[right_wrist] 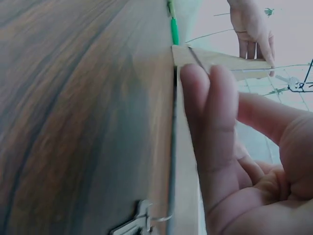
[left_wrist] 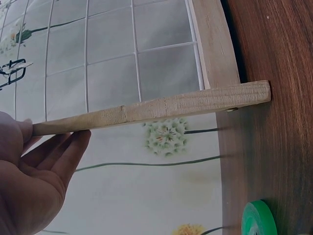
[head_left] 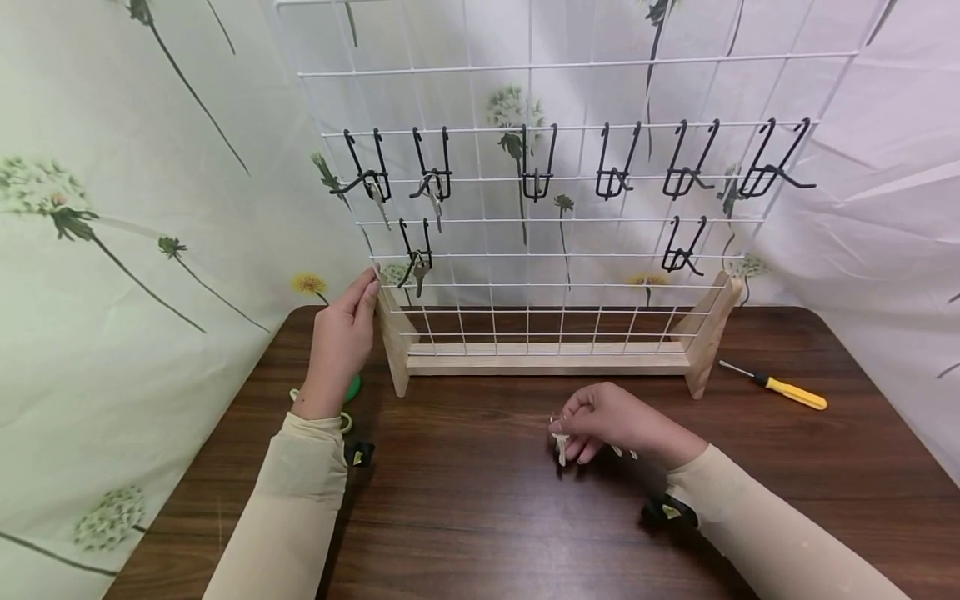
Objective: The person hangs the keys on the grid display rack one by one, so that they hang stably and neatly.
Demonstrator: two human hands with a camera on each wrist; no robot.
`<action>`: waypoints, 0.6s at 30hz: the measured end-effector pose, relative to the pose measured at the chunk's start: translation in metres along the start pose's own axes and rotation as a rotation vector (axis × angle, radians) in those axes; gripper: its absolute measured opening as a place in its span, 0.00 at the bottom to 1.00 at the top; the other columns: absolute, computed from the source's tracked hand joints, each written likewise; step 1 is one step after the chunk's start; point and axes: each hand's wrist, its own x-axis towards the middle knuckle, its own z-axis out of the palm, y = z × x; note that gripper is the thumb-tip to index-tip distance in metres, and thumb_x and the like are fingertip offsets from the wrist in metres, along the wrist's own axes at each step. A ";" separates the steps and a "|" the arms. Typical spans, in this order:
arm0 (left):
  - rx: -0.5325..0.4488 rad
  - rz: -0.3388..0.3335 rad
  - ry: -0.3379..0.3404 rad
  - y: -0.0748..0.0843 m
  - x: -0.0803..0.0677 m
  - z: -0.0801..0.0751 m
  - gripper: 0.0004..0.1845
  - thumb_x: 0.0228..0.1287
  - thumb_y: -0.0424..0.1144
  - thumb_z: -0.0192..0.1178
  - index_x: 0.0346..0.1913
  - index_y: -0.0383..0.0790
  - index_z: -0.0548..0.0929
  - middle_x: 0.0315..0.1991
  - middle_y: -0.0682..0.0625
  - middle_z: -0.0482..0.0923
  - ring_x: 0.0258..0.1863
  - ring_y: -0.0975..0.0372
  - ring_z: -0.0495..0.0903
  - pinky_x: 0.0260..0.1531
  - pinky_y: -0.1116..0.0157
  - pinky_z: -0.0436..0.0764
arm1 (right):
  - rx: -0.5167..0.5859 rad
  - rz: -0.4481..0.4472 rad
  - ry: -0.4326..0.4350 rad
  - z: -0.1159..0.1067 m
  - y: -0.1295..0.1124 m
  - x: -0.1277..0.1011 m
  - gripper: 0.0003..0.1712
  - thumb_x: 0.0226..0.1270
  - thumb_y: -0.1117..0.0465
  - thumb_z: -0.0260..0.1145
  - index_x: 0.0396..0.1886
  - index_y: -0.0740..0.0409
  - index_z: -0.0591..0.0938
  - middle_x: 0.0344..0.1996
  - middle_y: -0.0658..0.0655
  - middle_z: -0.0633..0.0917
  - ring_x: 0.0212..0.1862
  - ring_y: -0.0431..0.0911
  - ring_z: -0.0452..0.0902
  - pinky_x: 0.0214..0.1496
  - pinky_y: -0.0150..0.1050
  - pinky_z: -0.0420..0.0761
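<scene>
Resting against the upper end of the rack's left wooden upright [head_left: 392, 329], the left hand [head_left: 343, 337] is seen with its fingers straight and pressed together along the wood; in the left wrist view the same fingers [left_wrist: 58, 156] lie flat just under the wooden bar [left_wrist: 161, 106]. The white wire rack [head_left: 555, 250] is stood upright at the back of the dark wooden table [head_left: 465, 500], and black hooks [head_left: 613, 171] are hung in two rows across it. Keys are hung on three hooks at the left, among them one low key [head_left: 420, 272]. The right hand [head_left: 611, 421] is held low over the table in front of the rack, its fingers curled downward around a small key [head_left: 560, 443], which is touched at the tabletop; how firmly it is pinched cannot be told. In the right wrist view a bit of metal [right_wrist: 139, 223] is shown at the table's surface below the fingers [right_wrist: 215, 122]. A yellow-handled screwdriver [head_left: 780, 387] is laid well apart at the right, and a green roll of tape [left_wrist: 260, 219] is placed near the left wrist.
</scene>
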 end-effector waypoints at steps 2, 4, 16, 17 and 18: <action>-0.005 0.001 0.001 -0.001 0.000 0.000 0.23 0.88 0.47 0.51 0.75 0.44 0.78 0.73 0.41 0.77 0.73 0.45 0.78 0.72 0.41 0.78 | 0.010 -0.013 0.023 0.000 -0.003 0.001 0.12 0.75 0.59 0.71 0.41 0.67 0.85 0.28 0.57 0.93 0.29 0.42 0.91 0.33 0.39 0.92; -0.008 0.003 0.001 -0.001 0.000 0.000 0.23 0.88 0.47 0.51 0.75 0.44 0.78 0.73 0.41 0.78 0.73 0.45 0.78 0.72 0.41 0.78 | 0.014 -0.025 0.046 0.000 -0.009 0.001 0.13 0.75 0.59 0.72 0.43 0.67 0.85 0.27 0.58 0.93 0.30 0.42 0.91 0.33 0.39 0.92; -0.010 -0.001 -0.008 0.000 0.000 0.000 0.23 0.88 0.47 0.51 0.76 0.44 0.78 0.73 0.41 0.77 0.73 0.45 0.78 0.72 0.41 0.78 | 0.065 -0.105 0.159 -0.010 -0.070 -0.014 0.13 0.79 0.60 0.68 0.50 0.68 0.83 0.38 0.63 0.95 0.34 0.44 0.91 0.41 0.47 0.93; -0.010 -0.001 -0.008 0.000 0.000 0.000 0.23 0.88 0.47 0.51 0.76 0.44 0.78 0.73 0.41 0.77 0.73 0.45 0.78 0.72 0.41 0.78 | 0.067 -0.121 0.168 -0.012 -0.076 -0.016 0.13 0.79 0.61 0.68 0.51 0.68 0.82 0.39 0.64 0.94 0.34 0.45 0.91 0.42 0.48 0.94; -0.010 -0.002 -0.007 0.000 0.000 0.000 0.23 0.88 0.47 0.51 0.76 0.44 0.78 0.73 0.41 0.77 0.73 0.45 0.78 0.72 0.41 0.78 | 0.064 -0.142 0.176 -0.014 -0.082 -0.017 0.13 0.79 0.62 0.68 0.51 0.69 0.82 0.40 0.65 0.94 0.35 0.46 0.92 0.42 0.48 0.94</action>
